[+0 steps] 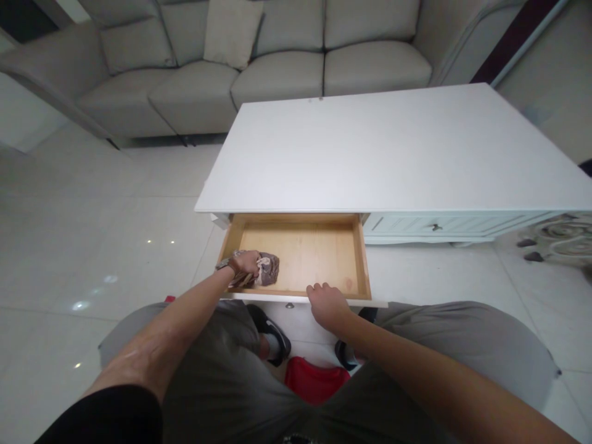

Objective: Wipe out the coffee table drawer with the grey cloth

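A pulled-out wooden drawer point(314, 246) juts from the front of a white coffee table point(370, 148). Inside its front left corner, my left hand point(248, 262) is closed on a crumpled brown patterned cloth point(269, 269), pressing it near the drawer floor. Part of the cloth lies hidden under that hand and wrist. My right hand point(327, 303) grips the top edge of the drawer front, fingers curled over the rim and the thumb out of sight. A small knob point(290, 306) shows on the drawer front between the two hands.
Beside the open drawer is a closed drawer point(416, 227) with a metal knob. A grey sofa point(282, 77) stands behind the table. Below, a red object point(314, 381) lies on the tiled floor point(152, 246) between my feet. Ornate metalwork point(562, 237) is at the right.
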Motion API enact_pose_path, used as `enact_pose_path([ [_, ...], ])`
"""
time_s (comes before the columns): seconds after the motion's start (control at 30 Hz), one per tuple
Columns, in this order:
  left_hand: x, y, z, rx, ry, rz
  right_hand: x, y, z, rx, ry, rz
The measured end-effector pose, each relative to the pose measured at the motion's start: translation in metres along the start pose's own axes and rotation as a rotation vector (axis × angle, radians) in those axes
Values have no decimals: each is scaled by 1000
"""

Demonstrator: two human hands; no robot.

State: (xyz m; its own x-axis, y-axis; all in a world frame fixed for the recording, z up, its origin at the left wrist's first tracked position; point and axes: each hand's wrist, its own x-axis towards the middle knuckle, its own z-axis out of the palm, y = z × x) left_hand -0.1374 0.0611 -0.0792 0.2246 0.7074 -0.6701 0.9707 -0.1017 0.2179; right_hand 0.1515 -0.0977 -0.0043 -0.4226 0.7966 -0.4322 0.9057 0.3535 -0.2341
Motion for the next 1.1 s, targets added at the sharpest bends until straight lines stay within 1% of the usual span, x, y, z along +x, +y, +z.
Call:
enact_pose_path([
  [0.07,9,9,-5,19,79,13,1,-1,0,-4,-9,7],
  [0.13,19,24,-10,32,210,18,1,-1,0,-13,-13,12],
  [0.2,30,47,-14,32,314,47,2,-2,0,-21,-13,16],
  [0.27,39,79,-13,41,383,115,3,-2,2,-27,-10,15],
  [0.33,46,120,-7,84,404,223,4,-2,3,-38,-4,12],
  [0.37,47,142,-1,106,391,295,4,-2,3,-45,-2,11],
  [0.43,47,185,14,157,338,505,4,-2,3,-57,-4,16],
  [0.47,45,205,23,165,311,584,4,-2,2,-57,-9,17],
  [0.53,41,235,40,176,271,686,4,-2,1,-44,-22,28],
  [0.57,39,244,46,177,265,713,4,-2,0,-35,-25,34],
  [0.6,38,248,51,177,268,726,5,-2,0,-27,-22,35],
  [0.67,38,244,52,172,298,709,5,-2,-1,-25,-8,27],
  [0.7,40,236,49,169,319,680,5,-2,0,-30,-5,17],
  [0.77,44,209,37,163,367,598,5,-2,1,-42,-12,6],
  [0.87,46,152,18,151,436,421,5,-1,4,-46,-24,11],
  [0.9,46,131,13,136,449,330,5,-1,5,-45,-22,11],
  [1.0,39,68,5,117,457,84,3,-1,3,-41,-20,7],
  [1.07,34,36,4,74,443,-96,2,-1,1,-33,-22,8],
  [1.1,32,25,3,53,439,-156,1,-2,0,-28,-23,10],
])
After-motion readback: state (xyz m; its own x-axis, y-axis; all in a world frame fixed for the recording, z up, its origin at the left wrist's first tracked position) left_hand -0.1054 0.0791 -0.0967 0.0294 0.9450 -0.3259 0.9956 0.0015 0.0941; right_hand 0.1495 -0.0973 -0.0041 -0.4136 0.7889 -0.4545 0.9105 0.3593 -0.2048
